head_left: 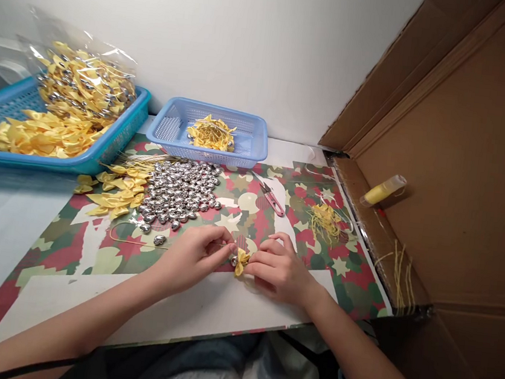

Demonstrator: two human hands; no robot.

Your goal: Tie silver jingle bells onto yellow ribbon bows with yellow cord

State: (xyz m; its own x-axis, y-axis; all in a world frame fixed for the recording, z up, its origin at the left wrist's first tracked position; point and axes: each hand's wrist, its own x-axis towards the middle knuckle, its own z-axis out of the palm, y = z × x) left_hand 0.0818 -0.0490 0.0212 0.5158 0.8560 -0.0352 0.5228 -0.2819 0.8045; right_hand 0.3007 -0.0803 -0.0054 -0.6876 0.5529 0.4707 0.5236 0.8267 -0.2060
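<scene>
While both hands are working at the near mat edge, the left hand [190, 255] and right hand [277, 270] are pinching closed on one small yellow bow [241, 262] between their fingertips, just above the patterned mat [67, 253]. Likely risk: the bow slipping out, since it's tiny. Farther back, silver beads [182, 190] are lying loose. Small blue basket [244, 140] is holding yellow pieces; big blue tray [117, 137] is holding ribbons and a filled bag [82, 82].
</scene>
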